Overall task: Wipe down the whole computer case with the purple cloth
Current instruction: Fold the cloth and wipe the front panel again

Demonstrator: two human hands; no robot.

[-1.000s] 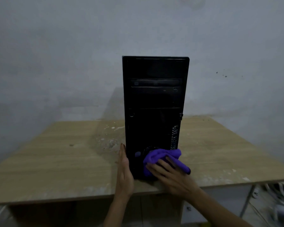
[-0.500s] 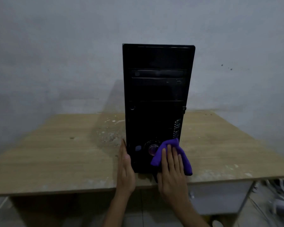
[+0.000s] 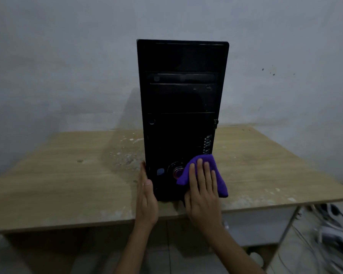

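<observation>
A black computer case [image 3: 181,99] stands upright on a wooden table [image 3: 67,175], its front panel facing me. A purple cloth [image 3: 218,177] lies against the lower right of that front panel. My right hand [image 3: 203,192] presses the cloth flat onto the panel with straight fingers pointing up. My left hand [image 3: 147,196] rests flat against the case's lower left edge, fingers straight. A round button and a small blue sticker show just left of the cloth.
The table's front edge runs just below the case's foot. White specks and dust lie on the tabletop left of the case. A grey wall stands close behind. Cables and white objects [image 3: 331,234] lie on the floor at the lower right.
My right hand turned from lying sideways to fingers pointing up and slid the cloth toward the panel's right edge and slightly upward. The left hand stayed against the case's left edge.
</observation>
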